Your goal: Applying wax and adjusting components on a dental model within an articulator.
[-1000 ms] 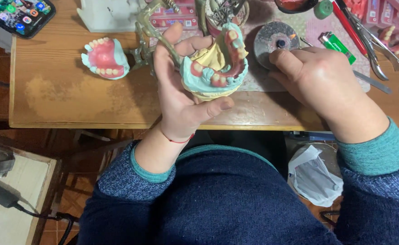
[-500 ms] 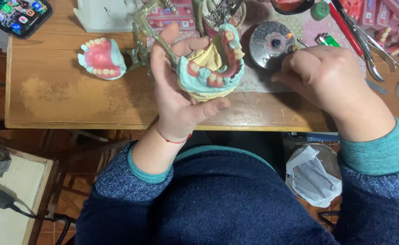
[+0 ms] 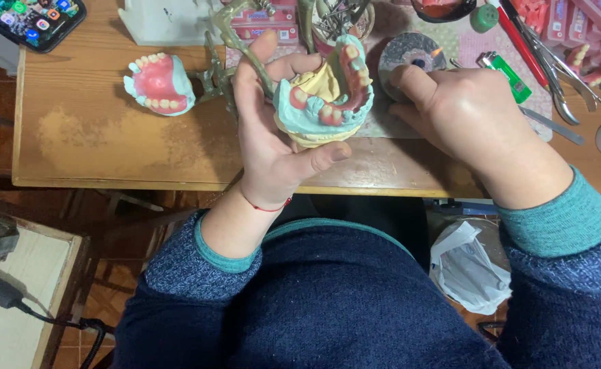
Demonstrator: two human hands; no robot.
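Left hand (image 3: 270, 147) cups the dental cast (image 3: 324, 92) over the wooden table (image 3: 95, 137), thumb pressed under its base, fingers wrapped behind; cast unchanged from 0.5 s ago. Right hand (image 3: 468, 119), right of the cast, now has fingertips pressed on the round grey disc (image 3: 410, 58); whether it pinches anything, cannot tell. Left of the cast lies 1 pink denture model (image 3: 158, 83). Green lighter (image 3: 505, 72) beyond the right hand.

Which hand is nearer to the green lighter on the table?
The right hand. It rests on the table just left of the green lighter, close beside it. The left hand is farther left, past the round dish, holding the dental model.
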